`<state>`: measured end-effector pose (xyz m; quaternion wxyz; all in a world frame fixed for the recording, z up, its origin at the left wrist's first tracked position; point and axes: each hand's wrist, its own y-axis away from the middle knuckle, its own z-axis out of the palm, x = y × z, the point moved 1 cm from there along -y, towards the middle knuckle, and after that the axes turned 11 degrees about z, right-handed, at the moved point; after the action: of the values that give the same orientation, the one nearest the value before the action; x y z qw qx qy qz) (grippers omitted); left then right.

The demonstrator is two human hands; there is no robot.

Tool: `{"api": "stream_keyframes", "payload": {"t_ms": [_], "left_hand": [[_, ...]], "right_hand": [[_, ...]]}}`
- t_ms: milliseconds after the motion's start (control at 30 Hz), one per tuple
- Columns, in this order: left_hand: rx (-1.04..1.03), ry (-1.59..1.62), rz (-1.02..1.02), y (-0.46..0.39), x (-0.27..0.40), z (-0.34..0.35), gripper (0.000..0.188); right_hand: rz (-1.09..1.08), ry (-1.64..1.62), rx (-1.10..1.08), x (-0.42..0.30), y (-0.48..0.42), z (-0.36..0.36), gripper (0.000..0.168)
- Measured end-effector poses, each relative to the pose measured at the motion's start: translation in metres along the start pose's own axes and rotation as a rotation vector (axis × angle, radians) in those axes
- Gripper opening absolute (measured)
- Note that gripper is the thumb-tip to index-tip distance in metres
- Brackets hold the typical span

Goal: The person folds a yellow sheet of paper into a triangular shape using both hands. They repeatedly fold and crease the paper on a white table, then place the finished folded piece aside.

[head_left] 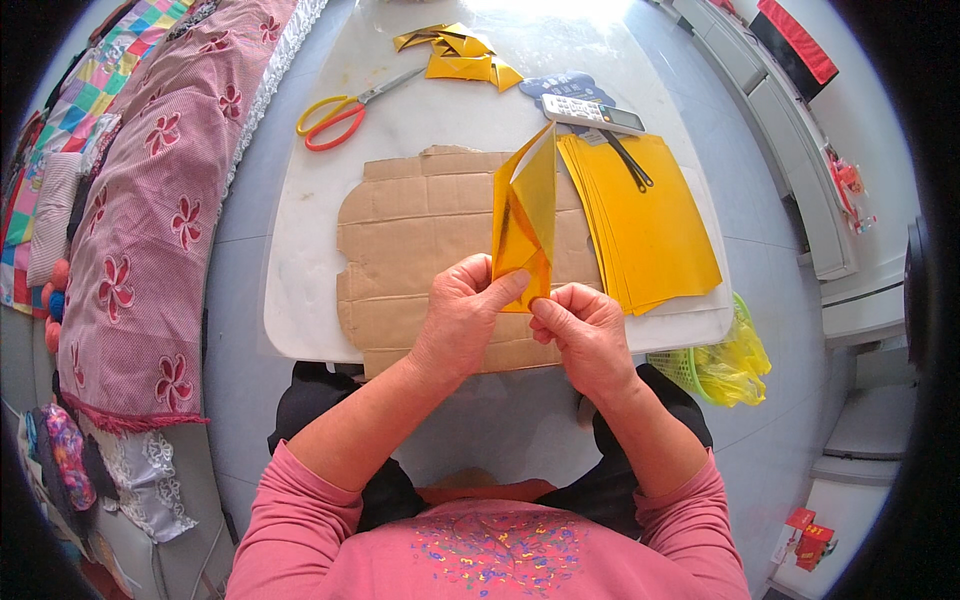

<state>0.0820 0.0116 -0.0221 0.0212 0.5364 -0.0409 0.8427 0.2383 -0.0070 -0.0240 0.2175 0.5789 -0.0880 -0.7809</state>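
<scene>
Between my hands is a partly folded sheet of shiny gold paper (pixel 529 217), raised above a flattened piece of brown cardboard (pixel 420 225). My left hand (pixel 469 311) grips its lower left side, thumb across the front. The fingertips of my right hand (pixel 585 330) pinch its lower right corner. White shows inside the fold at the top. To the right lies a fanned stack of flat gold paper sheets (pixel 645 225). Several folded gold paper pieces (pixel 461 56) lie in a heap at the far side of the table.
Scissors with yellow and red handles (pixel 337 116) lie at the white table's (pixel 300 300) left. A white remote control (pixel 592 112) and a black-handled tool (pixel 630 161) rest by the stack. A green basket with a yellow bag (pixel 705 367) stands beside the table. A cloth-covered sofa (pixel 150 225) is at left.
</scene>
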Motion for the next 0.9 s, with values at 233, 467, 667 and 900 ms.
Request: {"api": "stream_keyframes", "payload": {"t_ms": [233,467,667,900], "left_hand": [[-0.006,0.000,0.020,-0.005,0.003,-0.006,0.017],[-0.262,-0.080,-0.080,-0.011,0.026,-0.014,0.019],[-0.372,-0.180,-0.181,-0.009,0.029,-0.013,0.026],[-0.372,-0.198,-0.254,-0.013,0.031,-0.016,0.022]], "right_hand": [[0.010,0.021,-0.085,-0.004,0.001,-0.003,0.016],[0.047,-0.215,-0.150,-0.013,-0.002,-0.014,0.020],[0.077,-0.298,-0.237,-0.007,-0.004,-0.020,0.017],[0.104,-0.099,-0.157,-0.010,-0.001,-0.016,0.018]]}}
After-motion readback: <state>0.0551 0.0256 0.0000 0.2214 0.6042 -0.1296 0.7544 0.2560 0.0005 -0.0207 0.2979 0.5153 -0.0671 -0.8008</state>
